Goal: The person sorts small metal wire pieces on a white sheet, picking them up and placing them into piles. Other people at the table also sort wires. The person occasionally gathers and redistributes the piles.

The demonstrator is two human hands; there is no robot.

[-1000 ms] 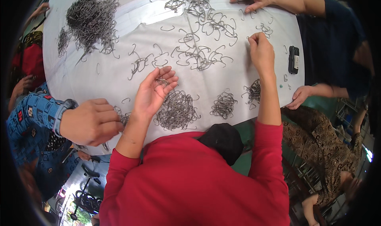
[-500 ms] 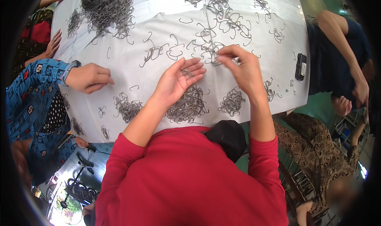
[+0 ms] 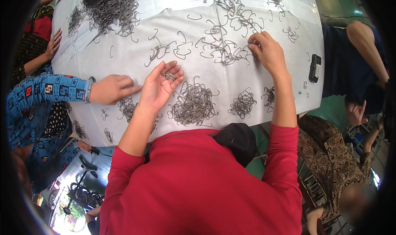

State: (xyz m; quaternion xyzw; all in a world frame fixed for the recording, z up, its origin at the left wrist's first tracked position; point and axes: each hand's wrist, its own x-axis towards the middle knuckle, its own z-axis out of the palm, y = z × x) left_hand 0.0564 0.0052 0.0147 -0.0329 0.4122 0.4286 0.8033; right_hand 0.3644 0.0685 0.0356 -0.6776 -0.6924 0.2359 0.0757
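Observation:
My left hand (image 3: 159, 86) is turned palm up, its fingers curled around a small bunch of bent metal wire hooks (image 3: 168, 76). Off to the right, my right hand (image 3: 269, 53) has thumb and fingertips pinched together at the edge of the scattered wire hooks (image 3: 225, 51); whatever is between them is too small to make out. Between my forearms, close to my body, lies a dense pile of hooks (image 3: 194, 105). A smaller heap (image 3: 242, 104) sits to its right, and another pile (image 3: 128, 107) is partly hidden behind my left forearm.
A co-worker's hand (image 3: 113, 88) in a blue patterned sleeve reaches close to my left forearm. The largest hook mound (image 3: 109, 8) is at the far left of the white-covered table (image 3: 123, 66). A black case (image 3: 314, 68) lies by the right edge, near another person's arm (image 3: 369, 49).
My left hand has moved left with the hooks, fingers more curled. My right hand has shifted right and slightly up. The co-worker's hand has slid right, towards my left forearm.

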